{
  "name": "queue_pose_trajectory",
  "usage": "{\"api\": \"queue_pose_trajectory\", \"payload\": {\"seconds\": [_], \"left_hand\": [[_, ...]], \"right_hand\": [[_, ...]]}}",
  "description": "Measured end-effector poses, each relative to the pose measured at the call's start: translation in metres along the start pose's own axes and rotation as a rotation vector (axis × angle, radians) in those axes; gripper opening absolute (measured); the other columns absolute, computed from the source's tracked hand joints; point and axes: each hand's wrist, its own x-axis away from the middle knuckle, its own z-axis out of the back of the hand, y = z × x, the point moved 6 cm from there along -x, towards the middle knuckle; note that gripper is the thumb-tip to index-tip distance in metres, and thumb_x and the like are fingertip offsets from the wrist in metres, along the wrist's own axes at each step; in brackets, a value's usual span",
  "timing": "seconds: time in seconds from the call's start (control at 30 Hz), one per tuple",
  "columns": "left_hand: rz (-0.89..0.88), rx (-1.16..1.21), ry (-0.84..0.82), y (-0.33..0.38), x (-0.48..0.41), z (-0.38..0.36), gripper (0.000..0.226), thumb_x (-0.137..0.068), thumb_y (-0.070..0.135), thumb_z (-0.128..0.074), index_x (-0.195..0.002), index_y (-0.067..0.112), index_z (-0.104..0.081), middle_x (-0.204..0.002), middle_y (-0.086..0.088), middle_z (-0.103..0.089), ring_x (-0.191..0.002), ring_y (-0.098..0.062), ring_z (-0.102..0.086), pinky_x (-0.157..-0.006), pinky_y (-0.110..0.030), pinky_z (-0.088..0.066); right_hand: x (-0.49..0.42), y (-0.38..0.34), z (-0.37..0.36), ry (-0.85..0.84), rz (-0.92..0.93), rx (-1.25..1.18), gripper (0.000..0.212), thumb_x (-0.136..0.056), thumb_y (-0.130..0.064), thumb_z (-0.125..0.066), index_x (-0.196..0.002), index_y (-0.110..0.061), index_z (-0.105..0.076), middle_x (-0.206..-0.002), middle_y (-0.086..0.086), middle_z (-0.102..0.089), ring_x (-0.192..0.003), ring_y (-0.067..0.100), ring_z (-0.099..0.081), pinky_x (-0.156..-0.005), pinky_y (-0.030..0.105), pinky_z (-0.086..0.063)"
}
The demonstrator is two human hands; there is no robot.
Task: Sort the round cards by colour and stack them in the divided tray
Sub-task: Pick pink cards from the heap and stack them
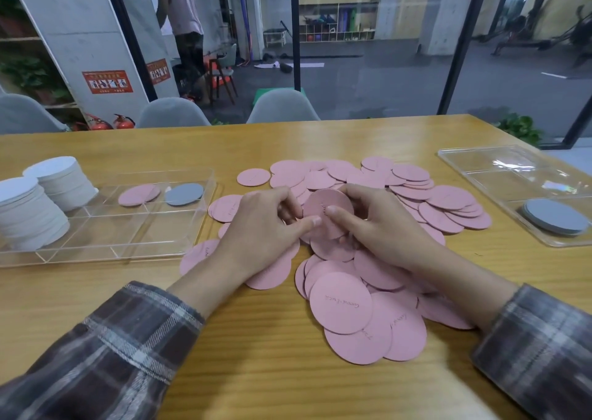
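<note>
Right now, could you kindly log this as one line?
left hand, right hand: gripping pink cards | loose pink pile: spread beneath

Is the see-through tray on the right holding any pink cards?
No: the right-hand divided tray holds only a stack of grey round cards in its nearest compartment, and no pink shows inside it.

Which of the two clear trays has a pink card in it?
The tray on the left: a pink card lies in it; the right tray holds only grey cards.
</note>
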Motion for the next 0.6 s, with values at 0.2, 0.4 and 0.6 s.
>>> {"api": "queue_pose_trajectory", "payload": {"seconds": [0.2,0.4,0.6], "left_hand": [[-0.166,0.024,-0.301,0.016,0.014,-0.015,0.028,-0.074,0.041,-0.093,-0.078,0.023,-0.072,-0.068,0.011,-0.066,-0.062,-0.004,-0.057,-0.06,-0.013,-0.041],[-0.264,-0.044,-0.506,0.025,0.026,-0.029,0.041,-0.063,0.045,-0.098,-0.095,0.029,-0.077,-0.089,0.014,-0.065,-0.082,-0.008,-0.056,-0.067,-0.013,-0.04],[-0.143,0.083,-0.522,0.016,0.019,-0.024,0.029,-0.072,0.029,-0.096,-0.092,0.023,-0.077,-0.081,0.003,-0.07,-0.068,-0.006,-0.058,-0.065,-0.018,-0.044]], "right_hand": [[-0.002,0.002,0.008,0.081,0.019,0.085,0.015,-0.1,-0.021,-0.063,-0.088,-0.012,-0.063,-0.065,-0.006,-0.063,-0.051,0.002,-0.058,-0.055,0.017,-0.039],[0.0,0.0,0.008,0.094,0.034,0.095,0.01,-0.1,-0.02,-0.063,-0.092,-0.013,-0.064,-0.066,-0.007,-0.063,-0.052,0.002,-0.058,-0.055,0.014,-0.04],[-0.002,0.004,0.011,0.11,0.032,0.119,0.011,-0.1,-0.024,-0.062,-0.093,-0.015,-0.064,-0.066,0.006,-0.067,-0.057,0.022,-0.065,-0.064,0.041,-0.053]]}}
